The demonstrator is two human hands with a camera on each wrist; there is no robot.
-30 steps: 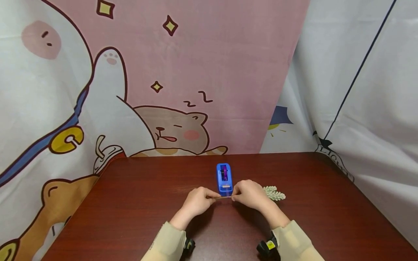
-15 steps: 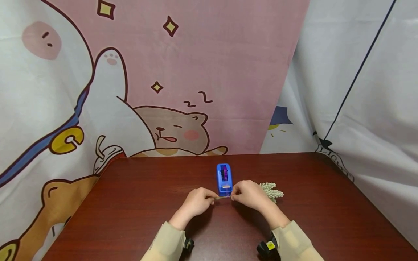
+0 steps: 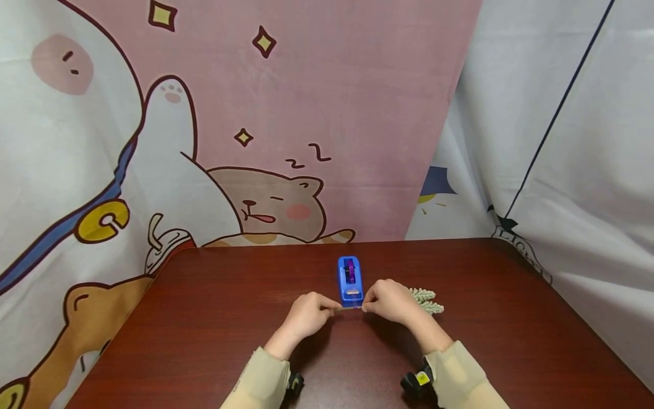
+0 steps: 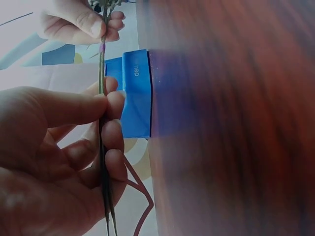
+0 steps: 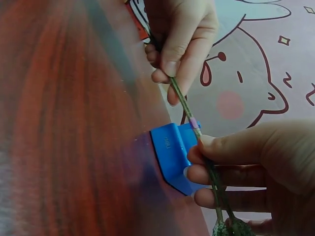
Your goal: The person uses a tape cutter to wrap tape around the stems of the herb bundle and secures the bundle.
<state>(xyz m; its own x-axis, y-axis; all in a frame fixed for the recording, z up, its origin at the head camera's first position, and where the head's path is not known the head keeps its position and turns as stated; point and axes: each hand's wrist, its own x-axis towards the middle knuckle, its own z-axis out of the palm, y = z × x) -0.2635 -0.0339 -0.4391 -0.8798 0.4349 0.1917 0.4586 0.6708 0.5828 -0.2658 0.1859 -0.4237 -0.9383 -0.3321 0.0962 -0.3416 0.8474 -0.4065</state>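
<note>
Thin green stems [image 5: 180, 96] run between the two hands, with a small band of purple tape [image 5: 193, 122] around them close to the right fingertips. My left hand [image 3: 309, 314] pinches the stems between thumb and fingers, their lower ends lying along the curled fingers in the left wrist view. Near the flower heads, my right hand [image 3: 390, 301] pinches the same stems. Pale green flower heads [image 3: 432, 307] stick out beyond the right hand. Just behind the stems stands a blue tape dispenser [image 3: 350, 281] holding a purple roll.
The dark red-brown table [image 3: 230, 341] spreads around both forearms. Behind it hangs a pink and white cloth [image 3: 378, 113] with cartoon animals, and a white cloth [image 3: 541, 113] hangs at the right.
The flower heads beyond the right hand have shifted and turned slightly, and the stems between the hands have changed tilt a little. Both hands keep their pinch; the dispenser stays in place.
</note>
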